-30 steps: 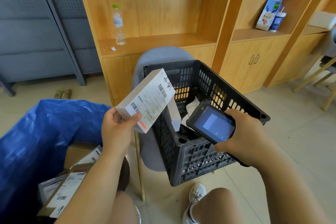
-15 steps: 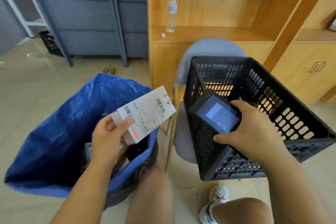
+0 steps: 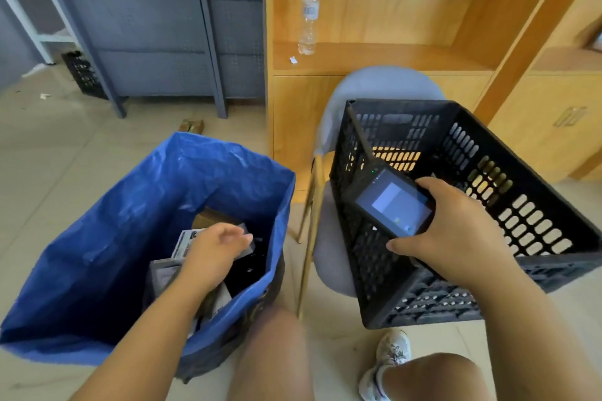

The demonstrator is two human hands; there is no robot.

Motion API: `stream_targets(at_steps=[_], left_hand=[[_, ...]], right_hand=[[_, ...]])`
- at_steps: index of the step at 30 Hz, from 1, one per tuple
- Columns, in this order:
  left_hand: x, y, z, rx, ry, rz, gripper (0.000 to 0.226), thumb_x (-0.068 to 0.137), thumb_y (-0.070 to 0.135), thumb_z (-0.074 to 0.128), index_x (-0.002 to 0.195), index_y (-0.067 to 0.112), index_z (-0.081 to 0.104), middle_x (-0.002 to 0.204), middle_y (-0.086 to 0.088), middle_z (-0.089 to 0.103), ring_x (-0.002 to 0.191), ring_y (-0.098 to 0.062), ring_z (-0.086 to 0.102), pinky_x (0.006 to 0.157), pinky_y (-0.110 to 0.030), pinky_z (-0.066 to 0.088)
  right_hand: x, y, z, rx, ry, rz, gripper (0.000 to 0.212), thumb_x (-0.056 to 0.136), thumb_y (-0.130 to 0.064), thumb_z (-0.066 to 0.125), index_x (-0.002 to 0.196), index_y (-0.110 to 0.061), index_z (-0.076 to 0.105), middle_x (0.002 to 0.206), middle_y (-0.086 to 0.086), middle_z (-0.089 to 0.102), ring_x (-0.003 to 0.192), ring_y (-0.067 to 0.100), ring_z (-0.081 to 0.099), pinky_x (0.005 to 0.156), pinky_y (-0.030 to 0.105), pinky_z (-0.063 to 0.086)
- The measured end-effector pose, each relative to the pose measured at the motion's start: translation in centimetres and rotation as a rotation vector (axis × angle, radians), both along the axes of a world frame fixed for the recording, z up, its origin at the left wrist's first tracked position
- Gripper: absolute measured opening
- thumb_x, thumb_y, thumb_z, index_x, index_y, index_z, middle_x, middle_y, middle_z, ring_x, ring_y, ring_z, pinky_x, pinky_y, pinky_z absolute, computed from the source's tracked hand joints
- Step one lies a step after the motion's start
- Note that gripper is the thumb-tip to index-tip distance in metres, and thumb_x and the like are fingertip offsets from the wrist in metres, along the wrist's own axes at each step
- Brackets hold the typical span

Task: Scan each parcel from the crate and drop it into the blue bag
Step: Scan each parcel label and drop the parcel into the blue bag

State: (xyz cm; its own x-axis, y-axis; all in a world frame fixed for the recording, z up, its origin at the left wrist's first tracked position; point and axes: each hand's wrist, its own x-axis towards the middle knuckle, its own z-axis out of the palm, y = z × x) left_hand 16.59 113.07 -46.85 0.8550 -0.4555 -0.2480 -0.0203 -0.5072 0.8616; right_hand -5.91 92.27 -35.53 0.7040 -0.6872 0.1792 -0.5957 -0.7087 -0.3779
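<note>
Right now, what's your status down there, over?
Left hand open over blue bag, parcels inside. Right hand grips scanner by crate. Nothing in the way.

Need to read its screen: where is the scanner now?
Head view, right of centre: the right hand holds the scanner over the black crate's left edge.

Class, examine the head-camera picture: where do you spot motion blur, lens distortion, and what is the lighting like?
Head view: the left hand over the blue bag is smeared by motion; the scanner screen in the right hand is soft and unreadable; wide-angle distortion splays the grey rack posts and wooden shelf uprights outward; lighting is even, shadows faint.
</note>
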Motion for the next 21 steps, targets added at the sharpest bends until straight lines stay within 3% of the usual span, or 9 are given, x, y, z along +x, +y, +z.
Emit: stream_targets(at_steps=[4,6,13,15,18,21], left_hand=[[-1.0,-4.9,3.0,-0.006,-0.168,-0.235,0.009,0.086,0.029,0.069,0.094,0.025,0.066,0.093,0.012,0.067,0.091,-0.004,0.062,0.076,-0.024,0.047],[-1.3,-7.6,5.1,0.003,-0.246,-0.361,0.004,0.085,0.032,0.070,0.086,0.031,0.066,0.089,0.014,0.067,0.087,0.000,0.060,0.074,-0.022,0.045],[-2.1,-20.7,10.7,0.064,-0.499,-0.719,0.009,0.085,0.037,0.068,0.090,0.030,0.065,0.087,0.017,0.063,0.077,0.007,0.058,0.058,-0.011,0.038],[-2.8,-25.1,10.5,0.097,-0.545,-0.796,0.010,0.085,0.039,0.068,0.089,0.031,0.063,0.086,0.017,0.063,0.079,0.004,0.058,0.063,-0.015,0.042],[-3.9,-31.8,8.7,0.218,-0.588,-0.901,0.014,0.086,0.042,0.065,0.090,0.029,0.063,0.092,0.012,0.064,0.087,-0.008,0.060,0.076,-0.031,0.050],[-4.9,-37.6,5.7,0.422,-0.628,-0.977,0.026,0.090,0.037,0.059,0.090,0.012,0.066,0.088,0.001,0.063,0.088,-0.022,0.064,0.078,-0.039,0.053]], right_hand=[[-2.7,-2.6,0.6,-0.012,-0.019,-0.108,0.085,0.052,-0.041,0.085,0.124,-0.022,0.044,0.099,-0.002,0.054,0.084,0.022,0.053,0.063,0.037,0.049],[-4.3,-4.0,0.7,-0.014,-0.022,-0.173,0.081,0.051,-0.042,0.085,0.120,-0.023,0.045,0.097,-0.003,0.054,0.081,0.021,0.052,0.058,0.033,0.045],[-9.0,-9.5,0.4,-0.019,0.013,-0.358,0.089,0.049,-0.045,0.083,0.125,-0.023,0.043,0.097,-0.003,0.050,0.082,0.022,0.051,0.063,0.035,0.048],[-9.8,-11.2,0.2,-0.011,0.014,-0.384,0.090,0.051,-0.044,0.083,0.127,-0.021,0.042,0.099,-0.003,0.049,0.084,0.023,0.052,0.067,0.040,0.050],[-10.4,-13.9,-0.2,-0.044,0.074,-0.428,0.084,0.054,-0.044,0.078,0.126,-0.024,0.041,0.096,-0.005,0.049,0.080,0.022,0.051,0.064,0.033,0.044],[-10.4,-16.8,-0.6,-0.047,0.120,-0.432,0.069,0.057,-0.041,0.075,0.117,-0.024,0.044,0.088,-0.006,0.048,0.075,0.018,0.049,0.061,0.030,0.035]])
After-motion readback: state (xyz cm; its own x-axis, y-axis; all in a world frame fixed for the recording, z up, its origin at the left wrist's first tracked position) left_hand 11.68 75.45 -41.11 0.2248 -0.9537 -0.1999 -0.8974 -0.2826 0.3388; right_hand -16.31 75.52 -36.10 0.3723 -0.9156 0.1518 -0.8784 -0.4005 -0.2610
